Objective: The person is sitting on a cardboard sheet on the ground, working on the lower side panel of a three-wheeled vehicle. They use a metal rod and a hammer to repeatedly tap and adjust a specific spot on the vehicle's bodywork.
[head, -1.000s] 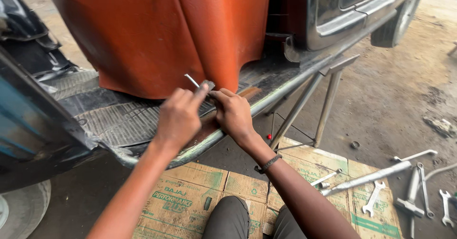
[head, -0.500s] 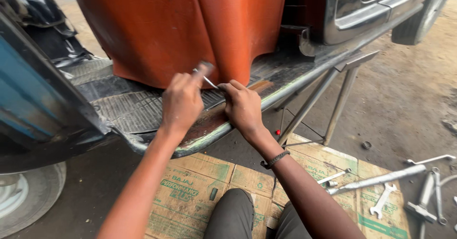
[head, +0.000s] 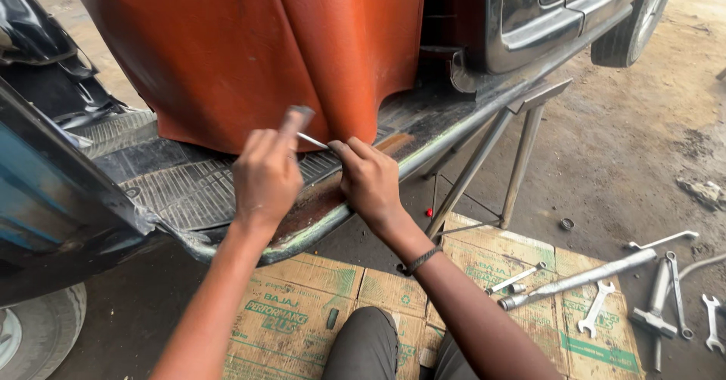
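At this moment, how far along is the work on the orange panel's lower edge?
Done: tools are laid out on flattened cardboard.
In hand: the left hand grips a thin metal tool, tip at the orange panel's lower edge; the right hand pinches beside it.
Left: the panel sits over the ribbed mat; no fastener is visible.

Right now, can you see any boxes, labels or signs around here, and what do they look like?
Flattened cardboard boxes: spread on the ground under the person's knees, brown with green print and green square patches.
Recycling-style symbol: small and green, printed on the cardboard panel near the knee.
No screens or signs show.
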